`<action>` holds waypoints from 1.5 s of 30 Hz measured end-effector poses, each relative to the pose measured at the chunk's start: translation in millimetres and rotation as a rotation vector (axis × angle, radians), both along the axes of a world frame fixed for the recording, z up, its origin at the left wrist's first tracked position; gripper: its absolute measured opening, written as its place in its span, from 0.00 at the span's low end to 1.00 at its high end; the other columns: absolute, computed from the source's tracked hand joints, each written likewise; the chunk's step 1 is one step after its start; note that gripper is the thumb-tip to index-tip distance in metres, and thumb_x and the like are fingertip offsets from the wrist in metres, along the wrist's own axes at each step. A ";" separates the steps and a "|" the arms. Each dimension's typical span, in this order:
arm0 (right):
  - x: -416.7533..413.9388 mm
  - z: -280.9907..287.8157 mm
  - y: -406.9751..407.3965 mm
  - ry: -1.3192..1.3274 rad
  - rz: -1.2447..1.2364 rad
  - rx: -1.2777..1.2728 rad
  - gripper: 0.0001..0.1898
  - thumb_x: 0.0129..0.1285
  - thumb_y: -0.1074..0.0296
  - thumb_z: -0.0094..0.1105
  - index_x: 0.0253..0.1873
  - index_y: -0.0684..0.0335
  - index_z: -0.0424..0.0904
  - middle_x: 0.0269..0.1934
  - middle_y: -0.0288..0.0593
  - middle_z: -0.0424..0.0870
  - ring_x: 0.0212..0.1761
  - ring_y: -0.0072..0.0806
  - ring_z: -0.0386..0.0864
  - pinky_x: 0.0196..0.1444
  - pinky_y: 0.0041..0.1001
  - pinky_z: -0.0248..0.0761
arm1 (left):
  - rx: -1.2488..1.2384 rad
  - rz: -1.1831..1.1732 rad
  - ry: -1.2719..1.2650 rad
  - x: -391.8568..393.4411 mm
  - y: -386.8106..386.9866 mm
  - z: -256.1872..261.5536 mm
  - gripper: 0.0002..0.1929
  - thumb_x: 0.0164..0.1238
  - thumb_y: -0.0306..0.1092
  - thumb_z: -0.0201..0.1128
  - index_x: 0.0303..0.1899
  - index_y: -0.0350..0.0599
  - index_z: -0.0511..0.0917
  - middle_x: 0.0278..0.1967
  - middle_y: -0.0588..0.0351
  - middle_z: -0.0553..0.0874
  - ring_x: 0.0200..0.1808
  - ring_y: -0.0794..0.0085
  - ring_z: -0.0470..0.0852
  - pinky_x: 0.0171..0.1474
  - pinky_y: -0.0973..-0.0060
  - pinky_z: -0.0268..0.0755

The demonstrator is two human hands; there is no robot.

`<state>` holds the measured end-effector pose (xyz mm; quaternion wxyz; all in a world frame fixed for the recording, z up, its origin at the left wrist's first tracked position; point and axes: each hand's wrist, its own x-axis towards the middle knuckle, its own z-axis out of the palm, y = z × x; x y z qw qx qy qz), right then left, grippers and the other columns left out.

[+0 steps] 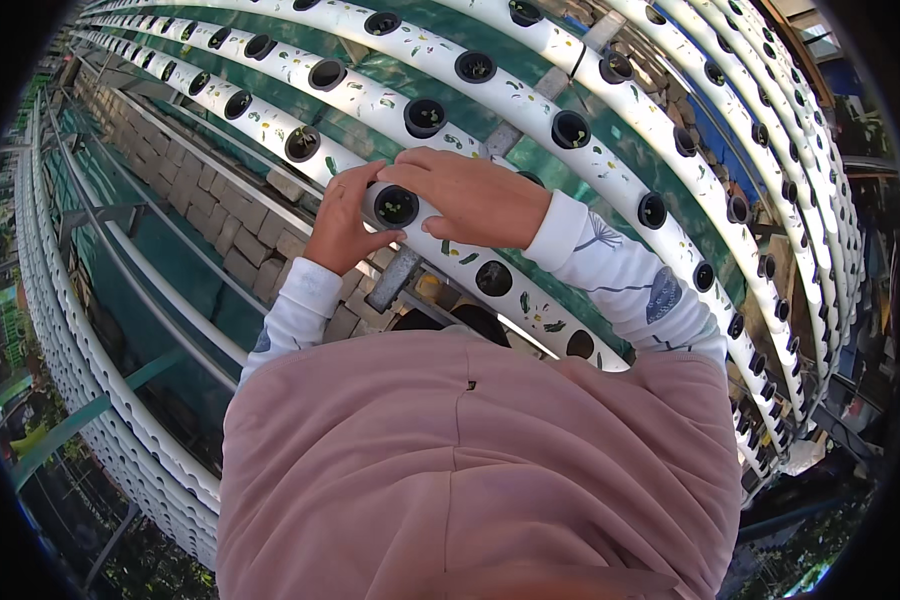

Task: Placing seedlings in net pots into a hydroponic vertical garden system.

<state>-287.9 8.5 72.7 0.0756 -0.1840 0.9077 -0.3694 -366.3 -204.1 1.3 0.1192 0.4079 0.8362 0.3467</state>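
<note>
A black net cup (396,206) with small green seedlings sits in a hole of the nearest white hydroponic pipe (450,259). Around its left side curves my left hand (347,217), thumb and fingers apart, close to the cup's rim. My right hand (472,196) reaches over the pipe from the right, its fingertips meeting those of my left hand above the cup and its thumb at the cup's right. Nothing is visible in either hand; part of the right fingers' undersides is hidden. Farther down the pipe is another dark cup (493,278).
Several parallel white pipes with black cups run across the view, beyond the nearest one. Metal crossbars (394,279) support them over green sheeting (330,112). Paving bricks (217,202) lie at the left, and more pipes (82,330) curve along the far left.
</note>
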 end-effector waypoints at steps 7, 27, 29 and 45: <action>15.8 -41.9 -57.4 0.082 -0.314 0.077 0.36 0.52 0.73 0.68 0.67 0.62 0.62 0.53 0.54 0.76 0.51 0.49 0.79 0.47 0.40 0.78 | -0.007 -0.044 -0.086 -7.5 -8.9 -2.7 0.55 0.34 0.24 0.80 0.72 0.48 0.60 0.59 0.46 0.76 0.62 0.49 0.72 0.65 0.60 0.66; 151.1 86.4 34.5 0.309 -1.108 -0.182 0.37 0.51 0.69 0.74 0.67 0.62 0.67 0.58 0.46 0.79 0.47 0.33 0.83 0.40 0.25 0.77 | 0.049 -0.240 0.234 16.1 -1.3 -11.3 0.46 0.48 0.39 0.79 0.68 0.38 0.63 0.66 0.36 0.65 0.70 0.39 0.60 0.70 0.50 0.55; 184.6 104.7 54.2 0.257 -1.288 -0.142 0.37 0.50 0.65 0.75 0.65 0.66 0.68 0.56 0.54 0.80 0.51 0.40 0.82 0.53 0.32 0.75 | 0.064 -0.228 0.257 40.8 7.4 -5.7 0.40 0.55 0.38 0.74 0.67 0.38 0.64 0.68 0.37 0.65 0.72 0.39 0.57 0.71 0.49 0.52; 435.9 72.4 266.7 0.347 -1.746 0.053 0.33 0.51 0.67 0.75 0.62 0.71 0.73 0.57 0.55 0.80 0.50 0.39 0.83 0.47 0.31 0.79 | 0.282 -0.304 -0.008 180.2 101.0 -13.8 0.19 0.73 0.30 0.54 0.60 0.31 0.71 0.62 0.39 0.73 0.65 0.48 0.70 0.68 0.58 0.59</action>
